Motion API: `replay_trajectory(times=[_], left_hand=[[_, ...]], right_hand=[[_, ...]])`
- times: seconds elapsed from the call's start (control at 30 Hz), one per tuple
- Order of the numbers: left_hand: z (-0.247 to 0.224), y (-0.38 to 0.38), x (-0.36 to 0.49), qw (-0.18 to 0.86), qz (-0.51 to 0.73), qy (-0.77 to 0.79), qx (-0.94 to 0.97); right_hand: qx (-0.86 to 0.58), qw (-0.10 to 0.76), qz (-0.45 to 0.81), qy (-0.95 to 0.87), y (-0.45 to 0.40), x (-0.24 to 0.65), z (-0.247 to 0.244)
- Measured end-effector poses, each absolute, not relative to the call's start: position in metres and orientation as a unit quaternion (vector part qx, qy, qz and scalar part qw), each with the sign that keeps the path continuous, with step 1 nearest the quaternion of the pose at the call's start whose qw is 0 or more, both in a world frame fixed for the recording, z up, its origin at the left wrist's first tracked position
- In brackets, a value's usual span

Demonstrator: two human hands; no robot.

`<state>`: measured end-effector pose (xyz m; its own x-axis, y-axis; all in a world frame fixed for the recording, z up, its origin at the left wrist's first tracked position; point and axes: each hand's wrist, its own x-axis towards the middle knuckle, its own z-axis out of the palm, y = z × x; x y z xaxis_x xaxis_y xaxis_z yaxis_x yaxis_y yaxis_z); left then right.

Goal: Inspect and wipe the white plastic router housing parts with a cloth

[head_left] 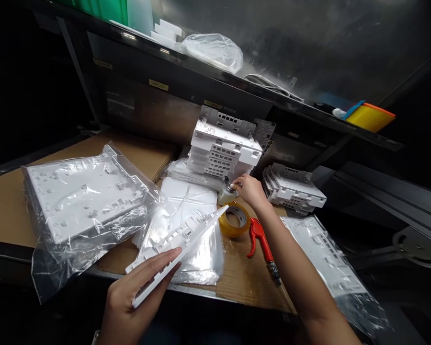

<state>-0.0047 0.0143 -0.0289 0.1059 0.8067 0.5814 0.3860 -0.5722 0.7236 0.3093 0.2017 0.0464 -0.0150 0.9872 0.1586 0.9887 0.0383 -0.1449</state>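
My left hand (129, 299) grips a thin white plastic panel (197, 242) by its edge, fingers on one face and thumb on the other. The panel is tilted above a pile of clear plastic bags (201, 261). Farther back, my right hand (251, 191) is closed in a pinch at the mouth of a small whitish bottle (227, 195) with its metal lid flipped up. What those fingertips hold, if anything, is too small to make out. A roll of yellowish tape (242, 229) lies just below the bottle, beside a red air blow gun (260, 237).
Stacked white plastic panels (224, 148) stand behind the bottle, with a smaller stack (294, 187) to the right. Bagged panels (82, 194) lie on cardboard at left, another bagged panel (326, 258) at right. A metal shelf (201, 67) crosses above, carrying a yellow bin (371, 117).
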Motion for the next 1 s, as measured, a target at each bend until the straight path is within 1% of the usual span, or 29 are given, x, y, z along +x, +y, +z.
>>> replay_trajectory(times=[0.17,0.27,0.37,0.47,0.5,0.53,0.57,0.63,0.73,0.8,0.9,1.0], left_hand=[[-0.027,0.017,0.001,0.169,0.555,0.417,0.7],[-0.026,0.018,0.002,0.156,0.567,0.424,0.689],[-0.023,0.019,0.003,0.142,0.577,0.424,0.683],[-0.02,0.019,0.005,0.132,0.578,0.423,0.686],[-0.02,0.018,0.006,0.131,0.576,0.423,0.687],[-0.019,0.018,0.007,0.129,0.574,0.422,0.69],[-0.019,0.017,0.007,0.128,0.572,0.419,0.694],[-0.019,0.015,0.008,0.142,0.564,0.404,0.706],[-0.018,0.012,0.009,0.178,0.547,0.385,0.721],[-0.017,0.011,0.01,0.164,0.548,0.378,0.728],[-0.016,0.012,0.013,0.115,0.554,0.371,0.736],[-0.017,0.011,0.012,0.126,0.549,0.372,0.738]], right_hand=[[-0.695,0.134,0.001,-0.706,0.204,0.309,0.041],[-0.701,0.179,0.011,-0.69,0.2,0.309,0.044],[-0.705,0.257,0.005,-0.661,0.171,0.298,0.053],[-0.65,0.368,0.033,-0.664,0.113,0.268,0.061],[-0.587,0.443,0.083,-0.672,0.09,0.253,0.063],[-0.535,0.484,0.134,-0.68,0.068,0.238,0.063],[-0.505,0.507,0.16,-0.679,0.049,0.223,0.062],[-0.459,0.526,0.194,-0.689,0.019,0.197,0.059],[-0.421,0.531,0.198,-0.708,0.003,0.177,0.052],[-0.426,0.531,0.176,-0.71,0.005,0.177,0.048],[-0.466,0.537,0.138,-0.69,0.011,0.183,0.046],[-0.462,0.535,0.132,-0.695,0.006,0.18,0.047]])
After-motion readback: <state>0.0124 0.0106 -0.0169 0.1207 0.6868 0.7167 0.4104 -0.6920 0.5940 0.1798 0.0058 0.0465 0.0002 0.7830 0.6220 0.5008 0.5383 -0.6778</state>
